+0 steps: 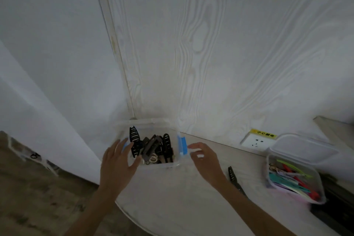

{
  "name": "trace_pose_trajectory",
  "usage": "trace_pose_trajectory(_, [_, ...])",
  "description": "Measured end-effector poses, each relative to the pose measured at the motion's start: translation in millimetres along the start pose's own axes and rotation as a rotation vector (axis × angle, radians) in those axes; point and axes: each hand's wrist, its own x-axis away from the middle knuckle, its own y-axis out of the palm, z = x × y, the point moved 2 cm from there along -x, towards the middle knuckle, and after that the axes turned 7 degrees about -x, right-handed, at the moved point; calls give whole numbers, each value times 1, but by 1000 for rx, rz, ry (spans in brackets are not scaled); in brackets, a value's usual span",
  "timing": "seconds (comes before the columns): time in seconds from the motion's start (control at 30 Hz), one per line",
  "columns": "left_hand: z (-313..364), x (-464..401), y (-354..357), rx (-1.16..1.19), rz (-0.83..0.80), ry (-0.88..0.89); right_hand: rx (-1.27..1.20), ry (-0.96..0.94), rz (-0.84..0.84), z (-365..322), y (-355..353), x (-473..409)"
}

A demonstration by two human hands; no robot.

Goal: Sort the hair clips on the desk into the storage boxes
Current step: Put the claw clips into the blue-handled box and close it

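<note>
Both hands, left hand and right hand, hovered open-fingered beside a clear box of dark clips, which looked light, rigid, slippery, best gripped at its 2 sides.

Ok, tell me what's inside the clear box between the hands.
The clear box holds a heap of dark claw clips, black and brown, plus one pale clip near the front. Whatever lies beneath the heap is covered.

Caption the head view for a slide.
Both hands, left hand and right hand, flank the clear box of dark hair clips.
</note>
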Motion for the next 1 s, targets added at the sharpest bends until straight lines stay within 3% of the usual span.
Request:
trace_pose_trajectory(0.1, [5,-12,-1,-60,-42,71,223,69,81,41,-42,-2])
trace_pose_trajectory(0.2, [6,-17,5,-138,-168,82,570,312,-162,90,-69,5])
trace_pose_trajectory(0.27, [9,-16,5,-109,-136,55,677,401,-264,112,-74,17])
trace_pose_trajectory(0.37, [22,-13,-8,91,9,-118,731,288,-188,125,-69,34])
trace_pose_trajectory(0.43, [32,-17,-17,158,129,-144,705,224,-119,125,-69,38])
trace_pose_trajectory(0.6, [35,-41,5,-32,-53,-24,502,184,-37,81,-65,24])
trace_pose_trajectory(0.77, [35,-35,1,-124,33,31,348,-122,-61,-15,-18,0])
trace_pose_trajectory(0.9, [14,-32,-8,-43,9,109,429,-227,-170,-49,27,-12])
trace_pose_trajectory(1.0, [-3,-38,-11,175,3,130,746,-295,-172,-40,50,-25])
